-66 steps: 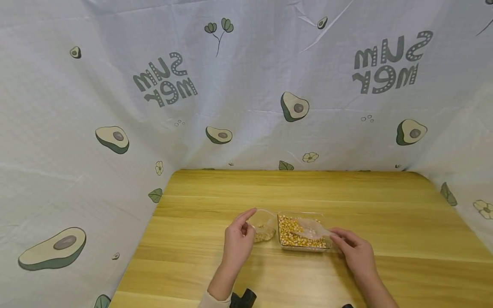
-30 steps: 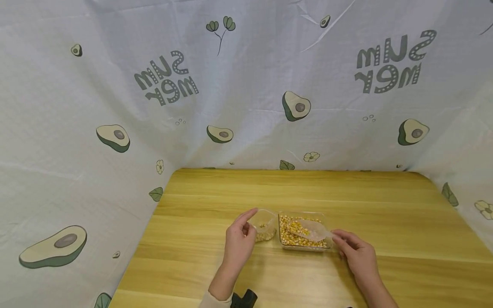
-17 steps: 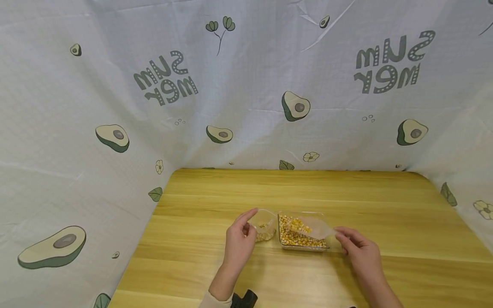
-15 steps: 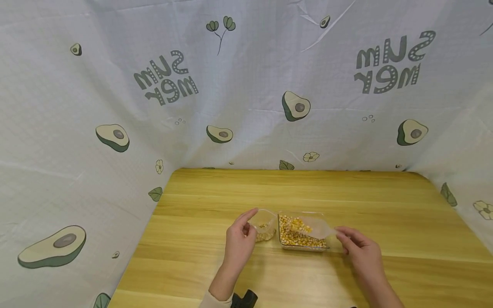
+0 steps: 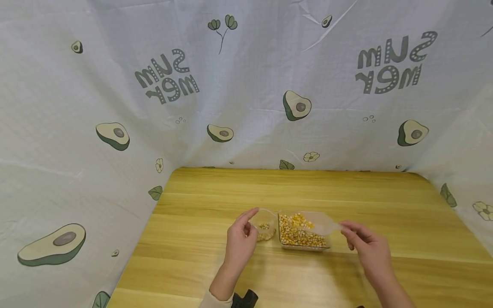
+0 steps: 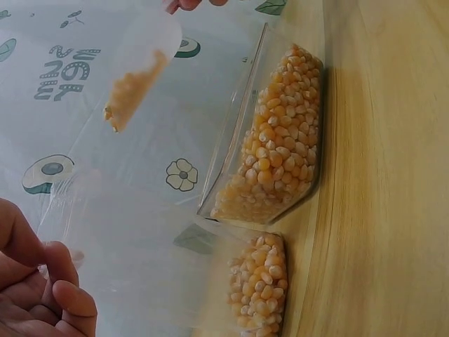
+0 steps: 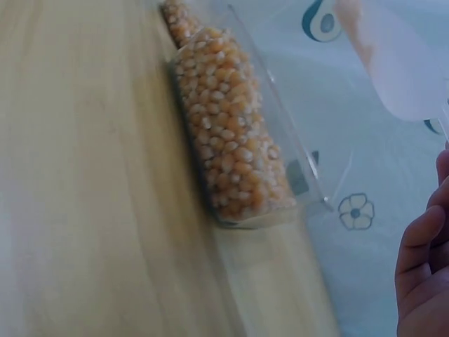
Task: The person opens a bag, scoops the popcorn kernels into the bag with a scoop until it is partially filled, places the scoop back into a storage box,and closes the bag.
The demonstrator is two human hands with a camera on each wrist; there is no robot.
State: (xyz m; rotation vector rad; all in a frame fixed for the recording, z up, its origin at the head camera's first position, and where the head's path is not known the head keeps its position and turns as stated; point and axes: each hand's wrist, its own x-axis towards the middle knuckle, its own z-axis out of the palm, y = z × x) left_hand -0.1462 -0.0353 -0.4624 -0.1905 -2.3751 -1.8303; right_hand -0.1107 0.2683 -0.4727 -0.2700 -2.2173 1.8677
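Observation:
My right hand (image 5: pixel 367 244) pinches the thin handle of a translucent white scoop (image 5: pixel 321 222). Corn kernels (image 6: pixel 133 88) lie in the scoop's front, raised above a rectangular clear container (image 5: pixel 304 247) filled with more kernels (image 7: pixel 224 133). To the container's left stands a clear plastic bag (image 5: pixel 265 218) with kernels (image 6: pixel 259 281) at its bottom. My left hand (image 5: pixel 240 239) holds the bag's upper edge between thumb and fingers, keeping its mouth spread. In the right wrist view, only part of my right hand shows at the right edge.
A light wooden table (image 5: pixel 215 188) bears the container and the bag. Behind it and along the sides hangs a white curtain (image 5: pixel 246 85) printed with avocados. A black device (image 5: pixel 244 298) is strapped by the left wrist.
The scoop has come up out of the container's kernels, carrying a load, and my right hand has moved up and slightly right. My left hand stays at the bag.

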